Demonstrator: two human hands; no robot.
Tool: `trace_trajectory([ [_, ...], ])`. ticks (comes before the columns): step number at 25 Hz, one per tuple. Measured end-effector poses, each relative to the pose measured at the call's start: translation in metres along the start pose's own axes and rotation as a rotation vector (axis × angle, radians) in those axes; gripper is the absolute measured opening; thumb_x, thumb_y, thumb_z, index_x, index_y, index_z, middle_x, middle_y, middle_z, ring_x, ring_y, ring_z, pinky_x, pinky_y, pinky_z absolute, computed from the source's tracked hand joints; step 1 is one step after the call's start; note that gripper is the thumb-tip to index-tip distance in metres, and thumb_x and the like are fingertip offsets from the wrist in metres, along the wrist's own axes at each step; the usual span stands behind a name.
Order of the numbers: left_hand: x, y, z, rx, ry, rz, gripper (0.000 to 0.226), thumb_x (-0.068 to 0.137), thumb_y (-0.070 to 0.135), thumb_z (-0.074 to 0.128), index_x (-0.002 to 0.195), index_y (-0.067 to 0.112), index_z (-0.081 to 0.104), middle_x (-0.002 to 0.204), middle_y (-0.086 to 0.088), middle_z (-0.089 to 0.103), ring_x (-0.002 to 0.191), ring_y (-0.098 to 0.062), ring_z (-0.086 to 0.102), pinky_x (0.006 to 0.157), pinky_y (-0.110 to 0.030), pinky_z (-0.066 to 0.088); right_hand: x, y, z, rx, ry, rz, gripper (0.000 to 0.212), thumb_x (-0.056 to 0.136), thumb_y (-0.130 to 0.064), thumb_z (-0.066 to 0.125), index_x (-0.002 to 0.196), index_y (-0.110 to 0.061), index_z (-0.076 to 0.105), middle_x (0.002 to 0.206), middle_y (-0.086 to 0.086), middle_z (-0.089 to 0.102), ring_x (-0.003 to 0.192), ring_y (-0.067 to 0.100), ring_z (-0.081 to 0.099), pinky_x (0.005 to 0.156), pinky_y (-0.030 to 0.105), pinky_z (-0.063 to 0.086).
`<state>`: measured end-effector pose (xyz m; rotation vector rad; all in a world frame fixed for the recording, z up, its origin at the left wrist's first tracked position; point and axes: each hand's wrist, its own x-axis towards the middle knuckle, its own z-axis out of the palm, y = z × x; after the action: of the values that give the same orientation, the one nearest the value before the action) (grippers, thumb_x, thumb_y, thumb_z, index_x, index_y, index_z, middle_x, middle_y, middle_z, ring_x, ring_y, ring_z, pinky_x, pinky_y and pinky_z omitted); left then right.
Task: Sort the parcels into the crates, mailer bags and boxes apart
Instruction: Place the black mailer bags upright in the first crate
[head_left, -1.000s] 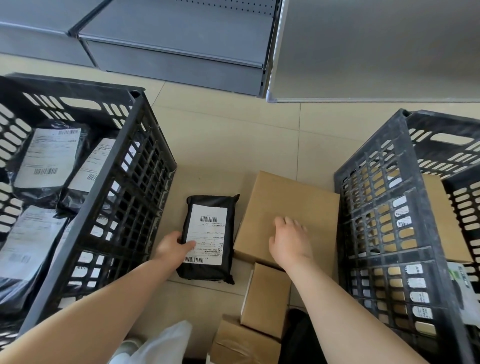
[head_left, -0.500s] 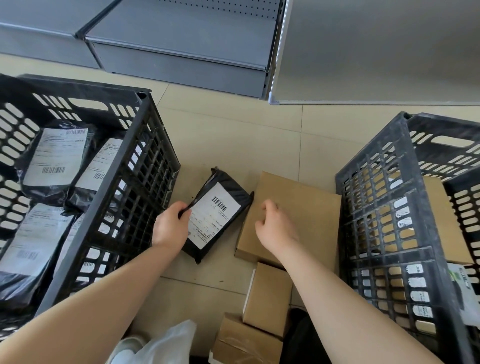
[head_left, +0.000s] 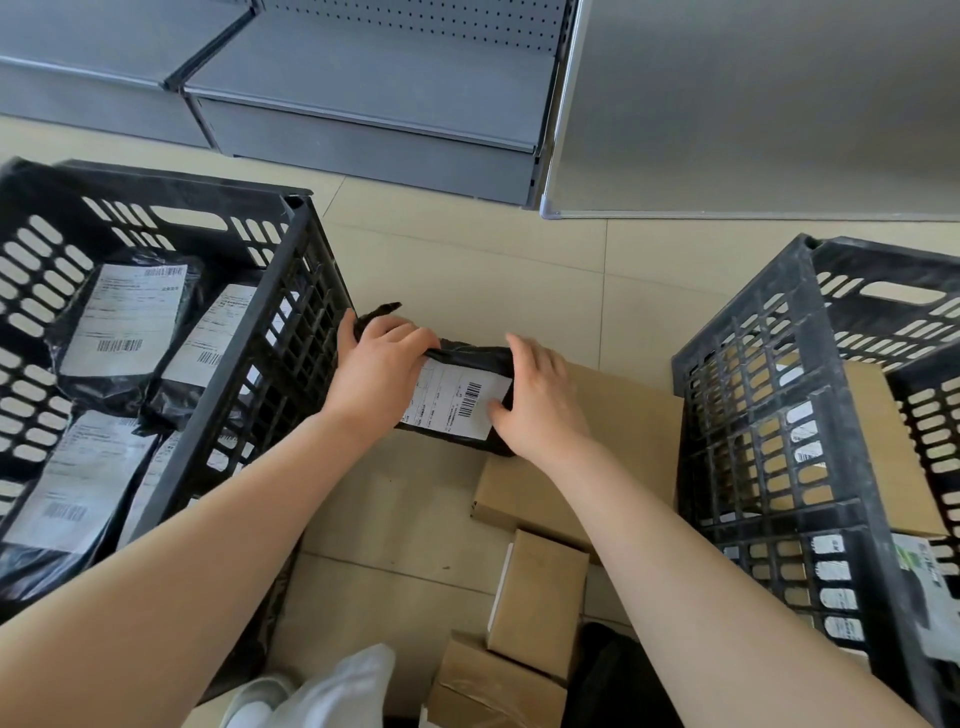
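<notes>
While the left crate (head_left: 291, 332) is holding four bags, the left hand (head_left: 376, 374) and right hand (head_left: 540, 402) are gripping a fifth bag (head_left: 457, 400) by its ends, above the floor between the crates. That slack plastic could be slipping or catching the rim. Three boxes (head_left: 540, 603) are waiting; the right crate (head_left: 748, 415) is showing one.

black mailer bag (head_left: 457, 400) | white label up | held between crates, above flat cardboard box (head_left: 623, 431)
</notes>
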<state>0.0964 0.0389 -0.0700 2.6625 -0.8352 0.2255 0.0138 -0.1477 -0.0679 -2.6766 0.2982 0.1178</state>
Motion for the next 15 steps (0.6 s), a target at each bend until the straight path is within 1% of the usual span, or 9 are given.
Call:
trace_trajectory([
  [3,0.008,0.002,0.000,0.041,-0.028,0.119,0.029,0.088,-0.003,0.061,0.107,0.019,0.066,0.110,0.006,0.067,0.130,-0.027,0.045,0.113,-0.069,0.010,0.004,0.010,-0.005,-0.024,-0.061,-0.001,0.069,0.090,-0.039,0.065,0.150,-0.019,0.038,0.152,0.005,0.044,0.140,0.028,0.035,0.114,0.042,0.032],
  [5,0.014,0.001,-0.003,0.024,-0.025,0.202,0.026,0.088,0.000,0.062,0.102,0.022,0.067,0.118,0.006,0.063,0.133,-0.028,0.040,0.114,-0.067,0.009,0.007,0.015,-0.012,-0.008,-0.105,0.009,0.071,0.089,-0.045,0.068,0.149,-0.020,0.039,0.149,0.006,0.048,0.139,0.029,0.039,0.112,0.042,0.035],
  [7,0.017,0.003,-0.008,0.010,-0.038,0.266,0.019,0.089,0.008,0.060,0.099,0.023,0.067,0.126,0.003,0.058,0.135,-0.029,0.036,0.114,-0.065,0.008,0.008,0.018,-0.017,0.105,-0.209,0.059,0.078,0.087,-0.046,0.072,0.151,-0.021,0.036,0.147,0.005,0.052,0.133,0.030,0.049,0.105,0.041,0.044],
  [9,0.017,0.005,-0.009,-0.027,-0.044,0.266,0.017,0.090,0.013,0.057,0.098,0.022,0.068,0.135,-0.002,0.053,0.138,-0.032,0.032,0.115,-0.065,0.009,0.007,0.019,-0.017,0.195,-0.280,0.087,0.069,0.086,-0.044,0.075,0.144,-0.024,0.044,0.137,0.002,0.060,0.122,0.027,0.059,0.096,0.039,0.051],
  [11,0.014,0.005,-0.006,-0.108,-0.028,0.175,0.020,0.090,0.012,0.060,0.106,0.022,0.067,0.146,-0.005,0.044,0.143,-0.034,0.024,0.115,-0.064,0.012,0.004,0.019,-0.013,0.260,-0.270,0.116,0.060,0.085,-0.044,0.076,0.135,-0.023,0.051,0.129,-0.001,0.064,0.115,0.024,0.062,0.091,0.037,0.052],
  [12,0.012,0.004,-0.004,-0.153,-0.023,0.095,0.028,0.090,0.013,0.062,0.116,0.023,0.064,0.152,-0.006,0.037,0.145,-0.034,0.019,0.117,-0.061,0.013,0.002,0.018,-0.011,0.294,-0.266,0.142,0.059,0.085,-0.044,0.076,0.134,-0.022,0.052,0.127,-0.002,0.064,0.114,0.023,0.062,0.088,0.034,0.051],
  [13,0.010,0.003,-0.002,-0.203,-0.037,-0.007,0.042,0.091,0.016,0.063,0.131,0.024,0.056,0.157,-0.005,0.028,0.148,-0.032,0.013,0.119,-0.057,0.014,0.001,0.018,-0.009,0.327,-0.270,0.171,0.060,0.085,-0.044,0.076,0.135,-0.020,0.052,0.125,-0.003,0.063,0.111,0.022,0.062,0.084,0.031,0.049],
  [14,0.007,0.004,0.000,-0.267,-0.070,-0.120,0.057,0.091,0.020,0.065,0.144,0.025,0.042,0.161,-0.004,0.020,0.149,-0.029,0.008,0.120,-0.051,0.014,0.000,0.018,-0.007,0.364,-0.279,0.205,0.060,0.086,-0.044,0.076,0.135,-0.019,0.052,0.122,-0.004,0.062,0.107,0.020,0.061,0.080,0.029,0.047],
  [15,0.003,0.006,0.002,-0.348,-0.104,-0.243,0.071,0.091,0.025,0.066,0.151,0.025,0.029,0.162,-0.003,0.014,0.150,-0.024,0.005,0.120,-0.047,0.014,-0.002,0.018,-0.005,0.414,-0.287,0.246,0.059,0.086,-0.045,0.076,0.133,-0.019,0.052,0.118,-0.006,0.061,0.103,0.018,0.060,0.077,0.028,0.047],
])
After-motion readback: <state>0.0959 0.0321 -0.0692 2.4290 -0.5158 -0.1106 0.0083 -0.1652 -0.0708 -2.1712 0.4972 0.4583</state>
